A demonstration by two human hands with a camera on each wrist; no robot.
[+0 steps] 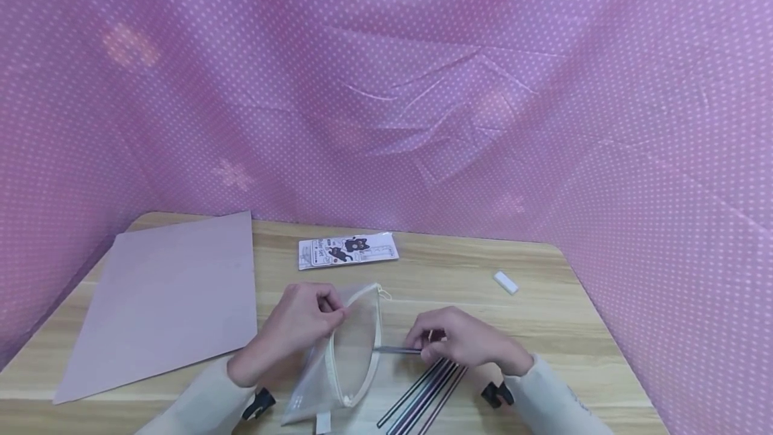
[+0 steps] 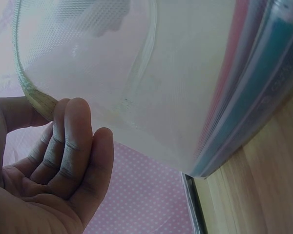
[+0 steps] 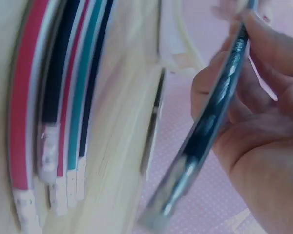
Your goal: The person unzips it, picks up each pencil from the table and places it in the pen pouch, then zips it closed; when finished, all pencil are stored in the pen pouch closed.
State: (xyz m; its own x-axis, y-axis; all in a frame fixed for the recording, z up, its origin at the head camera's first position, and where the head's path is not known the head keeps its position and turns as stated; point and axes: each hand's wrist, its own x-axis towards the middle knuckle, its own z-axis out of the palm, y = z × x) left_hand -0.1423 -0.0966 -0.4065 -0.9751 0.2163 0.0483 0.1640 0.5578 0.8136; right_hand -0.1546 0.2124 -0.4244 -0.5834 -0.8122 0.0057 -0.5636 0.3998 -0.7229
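Note:
My left hand [image 1: 302, 317] pinches the zipped rim of a sheer mesh zip pouch [image 1: 308, 388] between thumb and fingers, and the mouth of the pouch gapes toward the right. In my right hand [image 1: 455, 335] is a dark pencil [image 3: 212, 109], held between thumb and fingers, its far end right at the pouch's mouth. Below that hand several pencils [image 1: 423, 398] lie side by side on the table; the right wrist view shows their pale eraser ends. Coloured pencils [image 2: 244, 97] also show along the pouch's lower side in the left wrist view.
A large pinkish-grey sheet [image 1: 175, 301] covers the table's left part. Behind the pouch lies a flat packet with black cat drawings [image 1: 348, 251]. A small white eraser [image 1: 505, 282] sits toward the right. Pink dotted cloth [image 1: 423, 86] hangs around the wooden table.

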